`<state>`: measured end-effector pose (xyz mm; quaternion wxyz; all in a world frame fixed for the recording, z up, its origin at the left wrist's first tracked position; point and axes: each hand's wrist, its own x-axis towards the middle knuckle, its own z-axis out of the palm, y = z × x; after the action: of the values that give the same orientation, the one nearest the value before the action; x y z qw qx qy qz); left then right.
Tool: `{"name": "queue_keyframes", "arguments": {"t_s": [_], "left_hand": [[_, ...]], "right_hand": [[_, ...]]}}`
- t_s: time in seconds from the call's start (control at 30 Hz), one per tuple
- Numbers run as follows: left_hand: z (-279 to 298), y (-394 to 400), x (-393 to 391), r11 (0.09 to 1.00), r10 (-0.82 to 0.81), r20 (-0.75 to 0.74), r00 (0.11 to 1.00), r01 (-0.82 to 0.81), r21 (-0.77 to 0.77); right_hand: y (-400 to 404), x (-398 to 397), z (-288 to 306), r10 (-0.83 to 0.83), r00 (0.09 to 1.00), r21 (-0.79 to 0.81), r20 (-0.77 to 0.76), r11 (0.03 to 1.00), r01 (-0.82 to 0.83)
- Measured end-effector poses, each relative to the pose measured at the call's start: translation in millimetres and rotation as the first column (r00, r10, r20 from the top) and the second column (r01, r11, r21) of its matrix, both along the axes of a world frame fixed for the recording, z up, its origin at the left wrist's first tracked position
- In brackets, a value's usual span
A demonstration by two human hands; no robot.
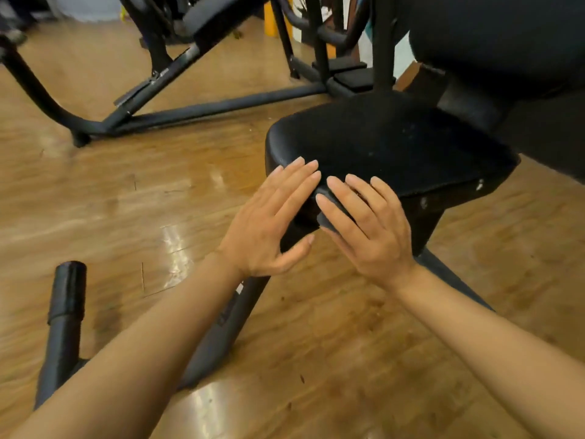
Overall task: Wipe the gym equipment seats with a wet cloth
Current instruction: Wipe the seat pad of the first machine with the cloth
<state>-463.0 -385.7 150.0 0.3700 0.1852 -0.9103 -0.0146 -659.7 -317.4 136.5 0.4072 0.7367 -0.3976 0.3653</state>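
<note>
Head view shows your left hand (272, 223) and right hand (364, 223) side by side at the near front edge of the black padded seat (395, 144). Both hands are released, fingers straight. Your left fingertips (304, 167) rest on the seat's edge, pointing toward 1 o'clock. Your right hand lies flat on a dark cloth (329, 213), pressing it over the seat's front lip; only a fold shows by the fingers, at 9 o'clock of that hand. At 1 o'clock from the seat rises the backrest pad (506, 39). Wooden floor (142, 191) lies below.
</note>
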Motion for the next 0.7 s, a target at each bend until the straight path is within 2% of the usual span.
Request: {"name": "queue_keyframes", "arguments": {"t_s": [0.2,0.3,0.43,0.53,0.7], "left_hand": [[-25,-18,-15,0.981,0.025,-0.097,0.995,-0.043,-0.191],[-31,-18,-19,0.975,0.048,-0.127,0.991,-0.074,-0.21],[-28,-18,-18,0.971,0.054,-0.145,0.988,-0.086,-0.224],[-29,-13,-20,0.975,0.054,-0.149,0.987,-0.084,-0.204],[-28,-11,-14,0.982,0.034,-0.131,0.991,-0.057,-0.178]], "right_hand": [[-17,17,-2,-0.046,0.999,-0.089,-0.024,0.995,0.044],[-16,11,0,-0.015,0.992,-0.088,-0.124,0.996,0.004],[-7,-45,-3,0.042,0.965,-0.075,-0.261,0.995,-0.064],[-9,-71,-8,0.048,0.968,-0.109,-0.245,0.991,-0.077],[-20,-10,-9,-0.016,0.984,-0.162,-0.179,0.987,-0.013]]}}
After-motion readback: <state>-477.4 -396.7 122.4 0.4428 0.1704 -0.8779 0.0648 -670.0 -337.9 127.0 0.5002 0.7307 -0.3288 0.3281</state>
